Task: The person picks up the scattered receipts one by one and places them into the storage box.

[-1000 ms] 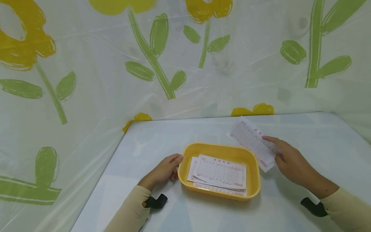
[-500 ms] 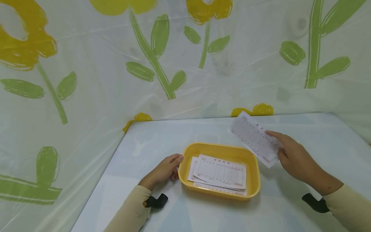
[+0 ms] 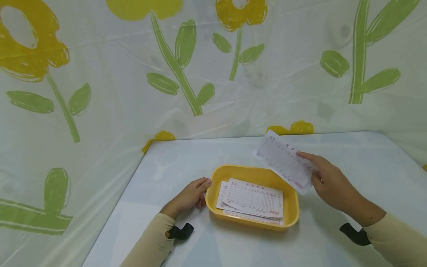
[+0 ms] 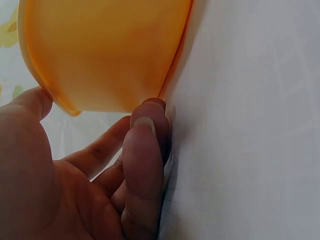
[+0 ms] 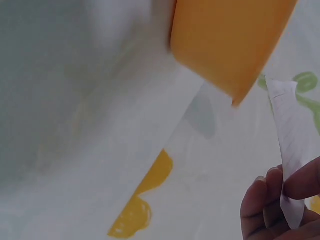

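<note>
A yellow tray [image 3: 213, 191] sits mid-table and holds several printed paper slips [image 3: 252, 200]. My left hand [image 3: 190, 195] rests against the tray's left wall [image 4: 105, 55], thumb at the rim and curled fingers [image 4: 145, 150] touching its base. My right hand [image 3: 328, 181] pinches one printed slip [image 3: 283, 161] and holds it in the air over the tray's far right corner. In the right wrist view that slip [image 5: 290, 135] hangs between thumb and fingers, beside the tray's outer wall [image 5: 230, 40].
The white table [image 3: 173, 167] is walled at the back and left by a plastic sheet printed with flowers [image 3: 180, 70]. Black wrist straps [image 3: 180, 231] show on both beige sleeves.
My right hand has lifted the slip off the table and carried it left toward the tray. The left hand and the tray have stayed put.
</note>
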{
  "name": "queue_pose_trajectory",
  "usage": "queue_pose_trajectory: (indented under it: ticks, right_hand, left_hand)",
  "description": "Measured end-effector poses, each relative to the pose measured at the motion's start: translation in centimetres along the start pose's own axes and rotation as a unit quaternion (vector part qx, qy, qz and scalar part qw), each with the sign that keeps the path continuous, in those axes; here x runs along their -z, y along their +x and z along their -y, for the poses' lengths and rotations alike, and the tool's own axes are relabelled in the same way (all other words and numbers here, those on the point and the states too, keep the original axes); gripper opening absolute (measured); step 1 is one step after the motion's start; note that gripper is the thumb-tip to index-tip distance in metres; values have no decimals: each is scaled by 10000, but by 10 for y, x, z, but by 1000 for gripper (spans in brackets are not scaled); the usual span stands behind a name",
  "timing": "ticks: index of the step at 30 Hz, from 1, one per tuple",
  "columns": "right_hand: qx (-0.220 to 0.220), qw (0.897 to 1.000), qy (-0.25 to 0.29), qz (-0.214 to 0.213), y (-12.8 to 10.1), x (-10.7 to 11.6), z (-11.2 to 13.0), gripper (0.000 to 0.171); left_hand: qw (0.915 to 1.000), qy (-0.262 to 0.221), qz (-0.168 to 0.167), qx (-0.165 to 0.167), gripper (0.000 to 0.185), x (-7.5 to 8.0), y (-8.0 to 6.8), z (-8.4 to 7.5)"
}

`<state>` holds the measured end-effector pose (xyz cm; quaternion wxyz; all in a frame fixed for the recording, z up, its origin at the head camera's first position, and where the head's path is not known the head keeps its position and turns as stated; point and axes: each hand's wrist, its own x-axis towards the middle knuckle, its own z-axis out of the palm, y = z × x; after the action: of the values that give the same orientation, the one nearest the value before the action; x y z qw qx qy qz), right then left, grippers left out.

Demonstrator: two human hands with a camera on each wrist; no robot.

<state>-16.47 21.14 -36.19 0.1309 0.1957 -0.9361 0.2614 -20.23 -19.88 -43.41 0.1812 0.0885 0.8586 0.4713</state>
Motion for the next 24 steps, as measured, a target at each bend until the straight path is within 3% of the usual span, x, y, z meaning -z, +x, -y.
queue_pose_trajectory:
  ticks: [11,17,24]
  right_hand:
    - [109,9980,455,416,7,-31,16,64]
    - [443,9958,658,460,10,-43,16,67]
    - [556,9947,496,706,13,-51,20,68]
  left_hand:
    - [10000,-21,-21,72,48,0,1,-2]
    - [10000,29,-28,40,51,1,0,-2]
    - [10000,25,30,42,52,1,2,1]
